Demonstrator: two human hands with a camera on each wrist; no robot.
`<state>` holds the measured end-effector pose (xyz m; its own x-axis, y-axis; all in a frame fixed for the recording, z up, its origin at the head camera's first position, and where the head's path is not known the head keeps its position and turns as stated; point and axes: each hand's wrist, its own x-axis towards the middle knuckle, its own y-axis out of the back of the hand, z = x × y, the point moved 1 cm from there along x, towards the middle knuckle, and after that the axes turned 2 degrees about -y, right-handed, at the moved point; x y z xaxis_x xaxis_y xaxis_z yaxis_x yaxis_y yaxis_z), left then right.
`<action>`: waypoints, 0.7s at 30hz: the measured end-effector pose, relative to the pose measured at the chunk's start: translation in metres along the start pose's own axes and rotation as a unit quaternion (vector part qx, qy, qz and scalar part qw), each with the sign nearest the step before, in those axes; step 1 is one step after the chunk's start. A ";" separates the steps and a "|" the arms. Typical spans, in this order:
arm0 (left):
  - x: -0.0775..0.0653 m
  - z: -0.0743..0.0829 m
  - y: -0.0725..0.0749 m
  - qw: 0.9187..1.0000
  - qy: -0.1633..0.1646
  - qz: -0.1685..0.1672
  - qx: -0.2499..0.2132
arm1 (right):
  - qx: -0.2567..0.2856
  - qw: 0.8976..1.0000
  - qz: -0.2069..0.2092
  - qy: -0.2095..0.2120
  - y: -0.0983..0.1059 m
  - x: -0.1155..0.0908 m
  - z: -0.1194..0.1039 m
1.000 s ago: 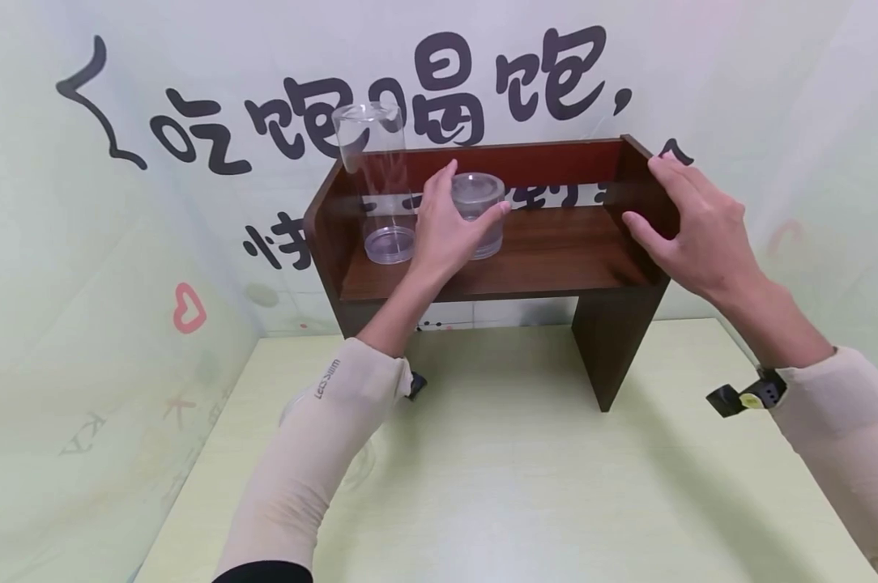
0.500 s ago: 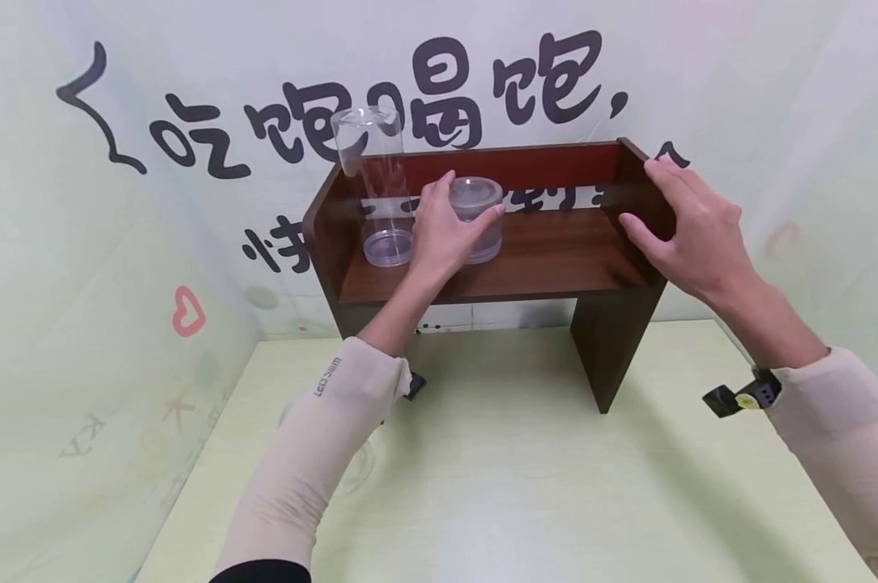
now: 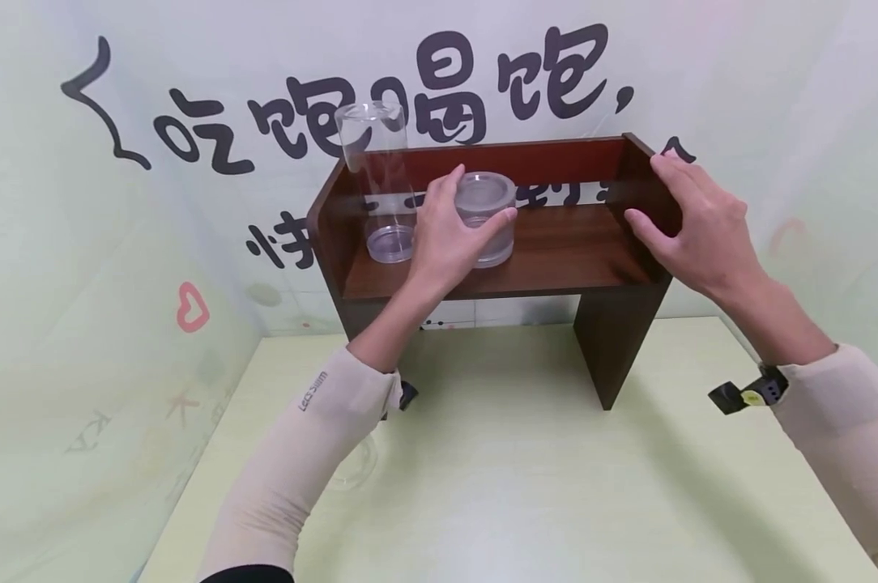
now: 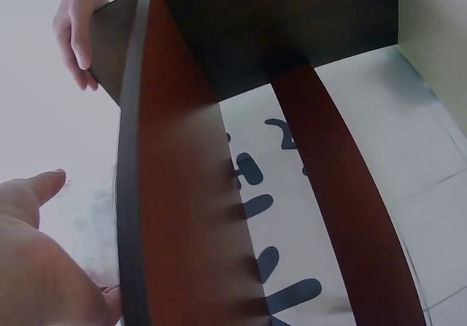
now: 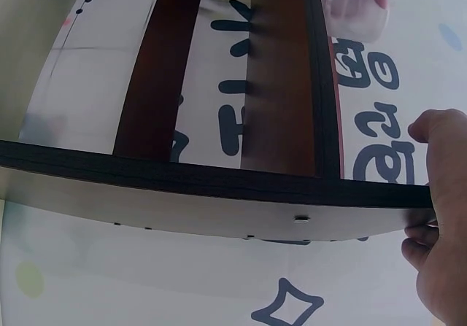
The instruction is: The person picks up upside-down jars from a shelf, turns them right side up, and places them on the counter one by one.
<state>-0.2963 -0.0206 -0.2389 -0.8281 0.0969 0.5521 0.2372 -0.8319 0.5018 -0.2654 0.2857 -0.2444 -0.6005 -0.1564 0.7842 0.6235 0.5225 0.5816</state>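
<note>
A short, clear round container (image 3: 492, 235) with a lid-like top stands on the board of a dark brown desk shelf (image 3: 570, 243). My left hand (image 3: 446, 235) grips it from the left, thumb across its front and fingers round its far side. In the left wrist view the shelf board's edge hides part of that container. To its left stands a tall clear cylinder (image 3: 384, 174), open at the top. My right hand (image 3: 705, 231) holds the shelf's right side panel, thumb inside and fingers outside; the right wrist view shows the fingers (image 5: 419, 242) against the panel's outer face.
The shelf stands on a pale yellow-green table (image 3: 497, 486) against a printed fabric backdrop (image 3: 213, 48) with large dark characters. A faint clear ring-shaped thing (image 3: 355, 465) lies on the table beside my left sleeve. The shelf's side panels and back rail bound its board.
My left hand and the short container have shifted slightly right and toward the shelf's front edge, away from the tall cylinder. My right hand stays on the side panel.
</note>
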 end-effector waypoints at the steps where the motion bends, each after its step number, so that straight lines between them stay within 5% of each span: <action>1: -0.002 0.001 0.001 1.000 -0.004 0.000 -0.005 | 0.000 1.000 -0.001 0.000 0.000 0.000 0.000; 21: -0.054 0.018 0.025 0.994 -0.073 -0.001 -0.077 | 0.004 1.000 -0.015 -0.002 0.002 -0.001 -0.002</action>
<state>-0.2364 -0.0368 -0.2440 -0.7426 0.1675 0.6484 0.1460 -0.9044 0.4008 -0.2625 0.2850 -0.2433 -0.6205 -0.1685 0.7659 0.6016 0.5242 0.6027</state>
